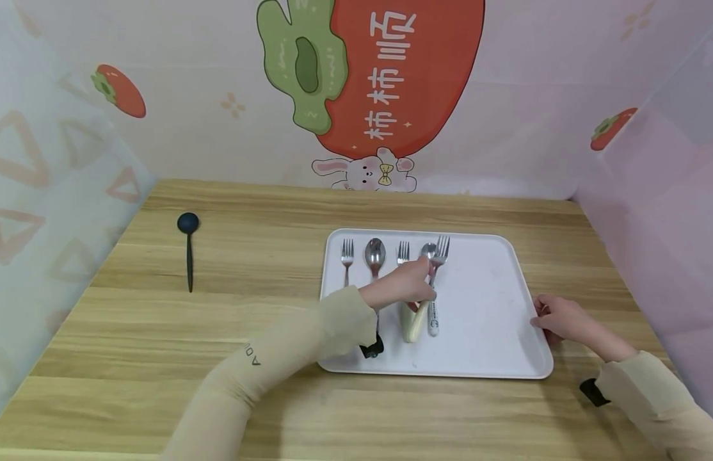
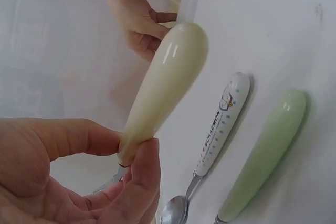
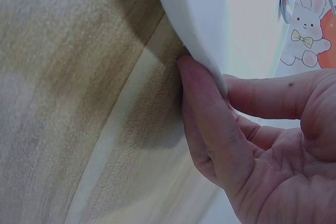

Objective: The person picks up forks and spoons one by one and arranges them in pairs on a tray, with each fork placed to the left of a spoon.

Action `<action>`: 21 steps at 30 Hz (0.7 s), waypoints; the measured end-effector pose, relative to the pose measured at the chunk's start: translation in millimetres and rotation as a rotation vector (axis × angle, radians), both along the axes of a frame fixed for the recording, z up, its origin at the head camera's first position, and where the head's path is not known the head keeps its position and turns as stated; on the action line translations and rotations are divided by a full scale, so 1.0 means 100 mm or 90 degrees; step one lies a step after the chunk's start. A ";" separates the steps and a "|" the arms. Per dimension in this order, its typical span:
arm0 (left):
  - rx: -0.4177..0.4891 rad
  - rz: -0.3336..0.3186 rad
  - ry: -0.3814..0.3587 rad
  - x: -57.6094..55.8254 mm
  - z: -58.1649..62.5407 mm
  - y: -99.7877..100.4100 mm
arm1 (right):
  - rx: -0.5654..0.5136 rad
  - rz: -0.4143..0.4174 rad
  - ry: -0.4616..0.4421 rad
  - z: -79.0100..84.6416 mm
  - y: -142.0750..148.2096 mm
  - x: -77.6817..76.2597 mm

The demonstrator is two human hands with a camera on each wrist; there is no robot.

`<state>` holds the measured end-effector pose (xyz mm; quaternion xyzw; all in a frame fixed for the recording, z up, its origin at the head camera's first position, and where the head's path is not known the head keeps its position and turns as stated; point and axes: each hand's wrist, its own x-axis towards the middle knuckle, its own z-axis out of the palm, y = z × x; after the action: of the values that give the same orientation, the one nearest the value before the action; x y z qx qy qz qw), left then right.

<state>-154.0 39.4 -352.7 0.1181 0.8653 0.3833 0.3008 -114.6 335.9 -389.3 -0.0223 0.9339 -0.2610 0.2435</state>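
Note:
My left hand (image 1: 404, 283) pinches a fork (image 1: 442, 248) by the neck end of its cream handle (image 2: 168, 72), between thumb and fingers. The fork is over the white tray (image 1: 489, 301). Beside it lies a spoon with a white, printed handle (image 2: 223, 124), its bowl partly behind the fingers in the head view. A fork with a pale green handle (image 2: 268, 153) lies just left of that. On the tray's right edge, my right hand (image 1: 566, 318) grips the rim, thumb above and fingers beneath, as the right wrist view shows.
Another fork (image 1: 347, 251) and a larger spoon (image 1: 376, 253) lie in the tray's left part, their handles partly hidden by my left arm. A black ladle (image 1: 188, 224) rests on the wooden table (image 1: 264, 237), far left. Printed walls rise behind and at both sides.

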 end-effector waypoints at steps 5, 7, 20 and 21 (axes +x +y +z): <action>0.013 0.029 -0.001 -0.01 -0.01 0.14 | 0.004 0.001 -0.006 -0.01 0.00 0.00; 0.018 0.037 0.003 -0.01 -0.01 0.19 | 0.006 -0.001 -0.010 0.00 0.01 -0.01; -0.021 0.040 0.022 0.04 -0.06 0.52 | 0.008 -0.005 -0.018 0.01 0.00 -0.01; -0.026 0.042 0.024 0.04 -0.07 0.54 | 0.006 -0.006 -0.017 0.01 0.00 0.00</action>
<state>-150.4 93.5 -359.6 0.0910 0.8817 0.3731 0.2739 -115.1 335.7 -388.4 -0.0133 0.9318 -0.2580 0.2550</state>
